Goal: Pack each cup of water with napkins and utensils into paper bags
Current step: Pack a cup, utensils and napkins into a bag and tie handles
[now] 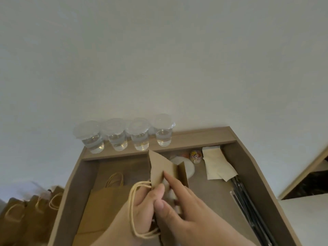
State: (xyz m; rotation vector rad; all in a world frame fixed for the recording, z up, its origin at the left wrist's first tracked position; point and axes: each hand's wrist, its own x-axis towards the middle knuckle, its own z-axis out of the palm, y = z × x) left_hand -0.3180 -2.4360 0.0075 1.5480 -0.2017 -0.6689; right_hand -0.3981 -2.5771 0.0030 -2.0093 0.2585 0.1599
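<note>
A brown paper bag [164,167] with cream rope handles is held upright over the desk, its mouth partly spread. My left hand [142,208] grips the bag's near edge by the handles. My right hand [184,206] pinches the other side of the opening, index finger stretched along the paper. Several lidded clear cups of water [122,135] stand in a row on the back ledge. Cream napkins [218,166] lie at the right, and dark utensils [248,201] lie beside them along the right edge.
Flat paper bags [104,206] are stacked on the left of the brown desk [248,157]. Several standing bags [32,219] wait on the floor at left. A white round lid [188,166] and a small jar of coloured clips [196,156] sit behind the held bag.
</note>
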